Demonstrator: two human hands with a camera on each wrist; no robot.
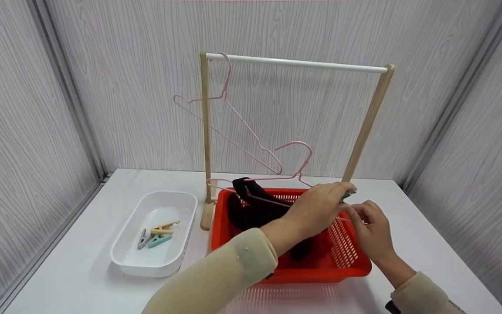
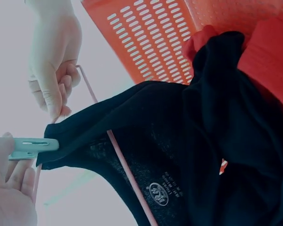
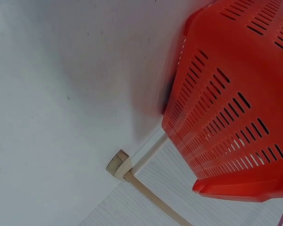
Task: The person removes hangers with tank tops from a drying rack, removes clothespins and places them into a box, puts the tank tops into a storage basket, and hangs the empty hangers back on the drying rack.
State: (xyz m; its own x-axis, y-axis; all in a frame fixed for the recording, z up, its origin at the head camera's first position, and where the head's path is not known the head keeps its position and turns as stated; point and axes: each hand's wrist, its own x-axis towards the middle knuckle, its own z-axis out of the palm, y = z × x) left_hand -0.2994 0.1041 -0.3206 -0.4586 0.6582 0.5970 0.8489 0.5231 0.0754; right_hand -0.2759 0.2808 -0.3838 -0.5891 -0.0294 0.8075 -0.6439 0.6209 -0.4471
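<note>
My left grip point(image 1: 316, 209) pinches a pale green peg point(image 2: 48, 145), its tip over the strap of a black garment point(image 2: 212, 99); I cannot tell whether it has bitten on the wire too; my right grip point(image 1: 375, 233) is closed on the thin pink hanger point(image 2: 132, 178) near its end, just beside that strap; the garment should be light, soft and limp, giving no support of its own, so I would hold it at the strap, flat against the wire; the hanger looks stiff but slim and smooth, the cloth likely to slide along it, so the end is a good place to steady it; the peg, probably springy plastic, wants a squeeze at its tails; the other strap hangs over the hanger's far arm, and the garment's body droops into the red basket point(image 1: 312, 275) on the table point(image 1: 76, 244); left of that, more pegs point(image 1: 162, 230) lie in a white tray point(image 1: 146, 265); behind, a second pink hanger point(image 1: 243, 121) hangs bare from the rack's white rod point(image 1: 294, 63)
</note>
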